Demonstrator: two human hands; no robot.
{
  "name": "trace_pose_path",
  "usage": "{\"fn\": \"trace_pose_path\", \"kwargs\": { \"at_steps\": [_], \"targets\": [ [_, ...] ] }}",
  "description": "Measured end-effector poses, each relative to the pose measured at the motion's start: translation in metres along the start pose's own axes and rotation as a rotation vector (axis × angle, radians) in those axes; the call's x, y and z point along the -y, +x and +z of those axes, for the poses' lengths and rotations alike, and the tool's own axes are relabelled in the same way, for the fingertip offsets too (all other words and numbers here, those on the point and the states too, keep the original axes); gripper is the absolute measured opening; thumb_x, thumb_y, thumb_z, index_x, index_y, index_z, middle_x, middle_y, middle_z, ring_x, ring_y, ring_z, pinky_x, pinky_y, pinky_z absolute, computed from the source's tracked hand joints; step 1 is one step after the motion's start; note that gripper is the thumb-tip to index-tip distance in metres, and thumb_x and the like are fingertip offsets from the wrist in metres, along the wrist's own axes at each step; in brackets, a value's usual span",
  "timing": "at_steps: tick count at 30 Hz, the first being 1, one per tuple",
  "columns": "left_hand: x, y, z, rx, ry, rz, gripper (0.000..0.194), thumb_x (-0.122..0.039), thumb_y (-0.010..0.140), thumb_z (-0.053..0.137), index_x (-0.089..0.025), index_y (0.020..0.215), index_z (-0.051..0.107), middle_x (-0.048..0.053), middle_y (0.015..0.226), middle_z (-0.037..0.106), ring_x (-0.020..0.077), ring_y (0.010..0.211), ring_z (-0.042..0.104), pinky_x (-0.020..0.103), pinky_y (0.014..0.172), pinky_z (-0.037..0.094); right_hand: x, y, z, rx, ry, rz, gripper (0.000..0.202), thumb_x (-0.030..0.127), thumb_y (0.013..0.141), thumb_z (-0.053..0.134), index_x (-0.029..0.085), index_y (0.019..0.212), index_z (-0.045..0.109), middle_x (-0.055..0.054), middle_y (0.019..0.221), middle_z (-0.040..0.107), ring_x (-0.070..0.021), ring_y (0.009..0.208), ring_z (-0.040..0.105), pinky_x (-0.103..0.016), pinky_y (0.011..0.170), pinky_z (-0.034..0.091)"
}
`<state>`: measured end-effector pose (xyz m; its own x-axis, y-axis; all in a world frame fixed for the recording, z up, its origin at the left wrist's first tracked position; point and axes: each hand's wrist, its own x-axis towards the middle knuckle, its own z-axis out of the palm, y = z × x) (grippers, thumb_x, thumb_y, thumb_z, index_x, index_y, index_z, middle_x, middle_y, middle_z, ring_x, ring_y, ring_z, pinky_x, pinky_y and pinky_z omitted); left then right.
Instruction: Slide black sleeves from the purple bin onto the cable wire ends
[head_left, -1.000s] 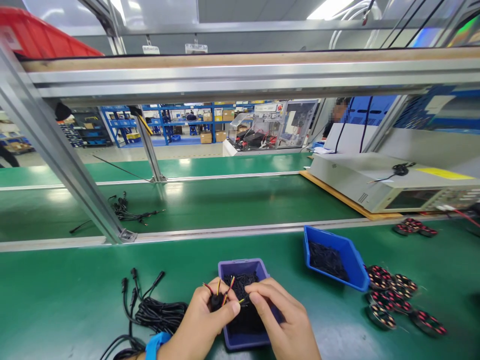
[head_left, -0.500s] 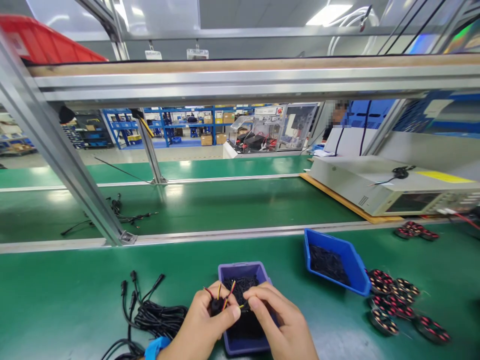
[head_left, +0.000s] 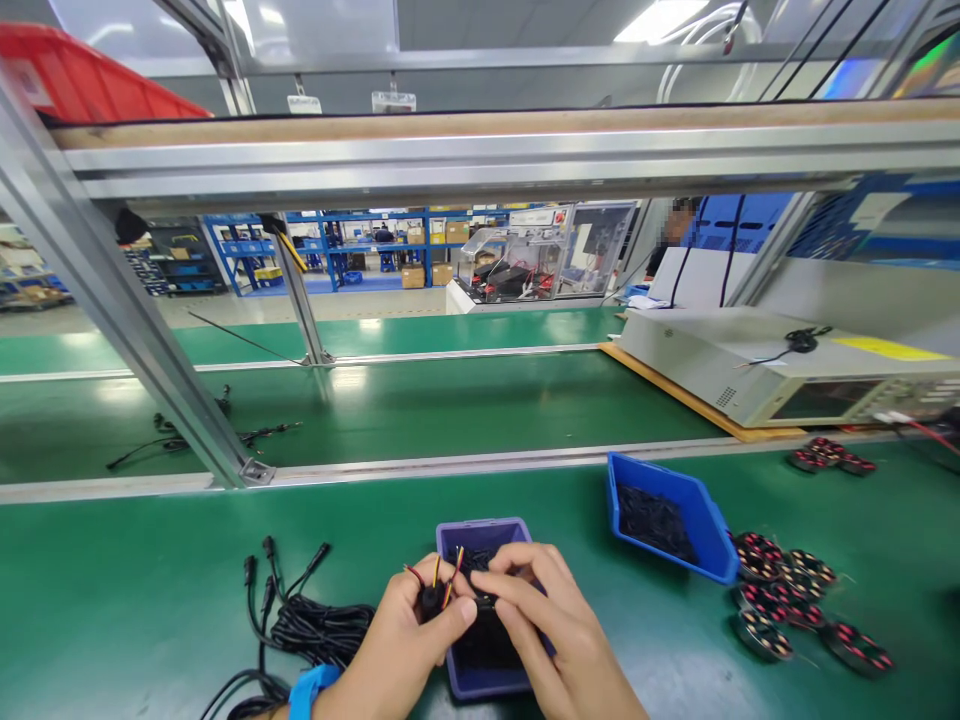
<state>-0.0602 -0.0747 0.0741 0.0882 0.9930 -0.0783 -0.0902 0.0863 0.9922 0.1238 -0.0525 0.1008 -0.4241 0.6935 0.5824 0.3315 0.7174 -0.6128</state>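
Over a purple bin [head_left: 487, 690], my left hand [head_left: 420, 625] pinches a bunch of black cable ends [head_left: 431, 600]. Their thin red, yellow and black wires [head_left: 457, 566] stick up between the fingers. My right hand [head_left: 551, 620] is close beside the left thumb, its thumb and index finger bent around a small dark piece that I cannot make out. Small black tube-like pieces [head_left: 480, 562] lie in the bin under both hands. Left of my left hand, a coil of black cables [head_left: 319, 632] with connector ends rests on the green bench.
A blue bin [head_left: 716, 555] of black pieces stands right of the hands. Beyond it lie several round coils with copper windings [head_left: 784, 590]. A grey instrument [head_left: 720, 350] sits at the back right. A metal post [head_left: 150, 300] rises at left, and a shelf crosses overhead.
My right index finger has lifted and shifted left toward the left fingertips, and the right fingers are spread a little more. The left hand keeps its hold on the cable ends.
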Motion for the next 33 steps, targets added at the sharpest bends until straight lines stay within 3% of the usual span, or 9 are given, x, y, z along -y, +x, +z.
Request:
{"fn": "trace_pose_path", "kwargs": {
  "at_steps": [2, 5, 12, 16, 20, 23, 25, 28, 33],
  "targets": [
    [-0.005, 0.0, 0.0, -0.001, 0.001, -0.004, 0.046, -0.062, 0.081, 0.073, -0.018, 0.078, 0.059, -0.005, 0.07, 0.045, 0.0093, 0.055, 0.034, 0.021, 0.05, 0.029, 0.0, 0.001, -0.001, -0.029, -0.017, -0.038, 0.029, 0.017, 0.093, 0.06, 0.026, 0.119, 0.068, -0.007, 0.105, 0.068, -0.0227, 0.095, 0.065, -0.033, 0.081, 0.054],
    [-0.013, -0.002, -0.002, 0.032, 0.037, -0.005, 0.042, -0.057, 0.08, 0.074, -0.018, 0.082, 0.062, -0.004, 0.074, 0.047, 0.0093, 0.057, 0.037, 0.021, 0.051, 0.032, -0.001, 0.002, 0.001, -0.039, -0.008, -0.054, 0.018, 0.013, 0.091, 0.061, 0.025, 0.102, 0.068, -0.003, 0.09, 0.071, -0.0201, 0.082, 0.066, -0.031, 0.076, 0.053],
    [-0.009, -0.008, -0.004, 0.112, 0.005, -0.047, 0.052, -0.06, 0.081, 0.073, -0.017, 0.108, 0.062, 0.001, 0.085, 0.055, 0.0101, 0.057, 0.05, 0.023, 0.053, 0.041, 0.001, 0.005, 0.008, 0.038, 0.102, 0.132, 0.018, 0.01, 0.087, 0.053, 0.023, 0.077, 0.061, -0.001, 0.075, 0.067, -0.0181, 0.073, 0.064, -0.028, 0.07, 0.051],
    [-0.009, -0.009, -0.004, 0.179, 0.047, -0.048, 0.054, -0.066, 0.081, 0.07, -0.017, 0.101, 0.06, 0.001, 0.084, 0.056, 0.0117, 0.056, 0.053, 0.023, 0.049, 0.038, 0.005, 0.006, 0.005, 0.089, 0.176, 0.154, 0.018, 0.011, 0.086, 0.053, 0.023, 0.075, 0.061, -0.001, 0.077, 0.069, -0.0183, 0.075, 0.065, -0.028, 0.071, 0.051],
    [-0.018, -0.007, -0.009, 0.086, 0.153, 0.09, 0.044, -0.061, 0.089, 0.064, -0.018, 0.089, 0.061, 0.002, 0.083, 0.058, 0.0174, 0.081, 0.056, 0.027, 0.074, 0.045, 0.007, 0.004, -0.014, 0.28, 0.197, 0.141, 0.019, 0.007, 0.08, 0.059, 0.024, 0.076, 0.066, 0.001, 0.076, 0.068, -0.0181, 0.078, 0.065, -0.027, 0.072, 0.05],
    [-0.024, -0.005, -0.012, 0.119, 0.067, 0.058, 0.045, -0.063, 0.09, 0.062, -0.019, 0.087, 0.057, -0.001, 0.074, 0.057, 0.0159, 0.071, 0.055, 0.028, 0.07, 0.045, 0.006, 0.006, -0.028, 0.498, 0.235, 0.077, 0.011, 0.016, 0.081, 0.073, 0.026, 0.077, 0.072, 0.001, 0.085, 0.071, -0.0188, 0.084, 0.067, -0.026, 0.073, 0.052],
    [-0.025, -0.003, -0.011, 0.169, -0.053, -0.013, 0.046, -0.065, 0.088, 0.062, -0.019, 0.087, 0.055, -0.002, 0.07, 0.055, 0.0144, 0.061, 0.054, 0.027, 0.061, 0.043, 0.005, 0.01, -0.028, 0.458, 0.157, 0.107, 0.008, 0.019, 0.083, 0.076, 0.027, 0.08, 0.075, 0.0, 0.091, 0.072, -0.0195, 0.088, 0.068, -0.028, 0.077, 0.052],
    [-0.022, -0.001, -0.009, 0.143, -0.162, -0.066, 0.048, -0.065, 0.082, 0.069, -0.02, 0.086, 0.053, -0.003, 0.067, 0.056, 0.0135, 0.057, 0.054, 0.026, 0.06, 0.043, -0.001, 0.017, -0.01, 0.322, -0.221, 0.162, 0.016, 0.011, 0.083, 0.075, 0.026, 0.089, 0.076, -0.001, 0.089, 0.074, -0.022, 0.086, 0.067, -0.033, 0.08, 0.049],
    [-0.019, 0.002, -0.01, 0.107, -0.132, -0.082, 0.055, -0.068, 0.074, 0.077, -0.019, 0.085, 0.053, -0.006, 0.058, 0.054, 0.0112, 0.051, 0.05, 0.022, 0.051, 0.037, -0.013, 0.025, 0.031, 0.424, -0.65, 0.068, 0.02, 0.01, 0.068, 0.087, 0.021, 0.076, 0.073, -0.004, 0.077, 0.074, -0.0259, 0.08, 0.065, -0.035, 0.073, 0.044]
  ]
}}
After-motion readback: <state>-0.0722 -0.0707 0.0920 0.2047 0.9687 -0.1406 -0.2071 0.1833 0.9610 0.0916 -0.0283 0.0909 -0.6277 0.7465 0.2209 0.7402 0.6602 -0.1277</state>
